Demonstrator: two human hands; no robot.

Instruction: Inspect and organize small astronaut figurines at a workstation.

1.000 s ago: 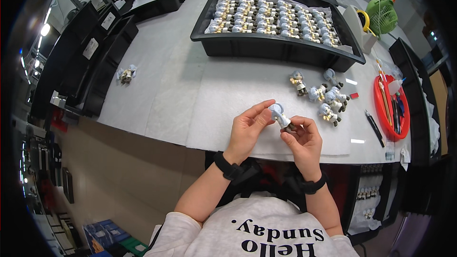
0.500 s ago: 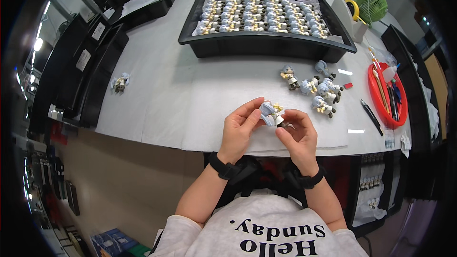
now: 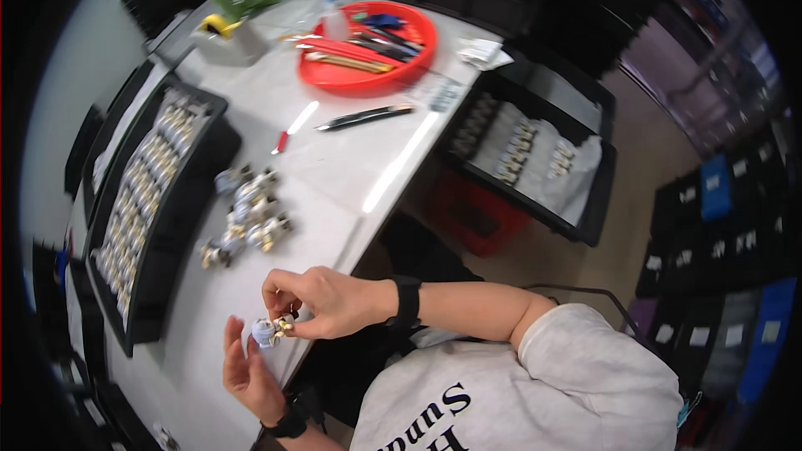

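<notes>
We have a white tabletop point(image 3: 330, 163) before us. On its left stands a long black tray point(image 3: 194, 209); right of that lies a jumbled cluster of small figurines point(image 3: 252, 209). Farther off we see a little red piece point(image 3: 280, 143), a slim black pen-like tool point(image 3: 363, 118), a round red basket point(image 3: 355, 84) and, far left, a white tape dispenser point(image 3: 232, 47).

The right hand point(image 3: 330, 305) hides part of the held figure point(image 3: 264, 333); the loose figures point(image 3: 251, 210) beyond that hand are blurred.
</notes>
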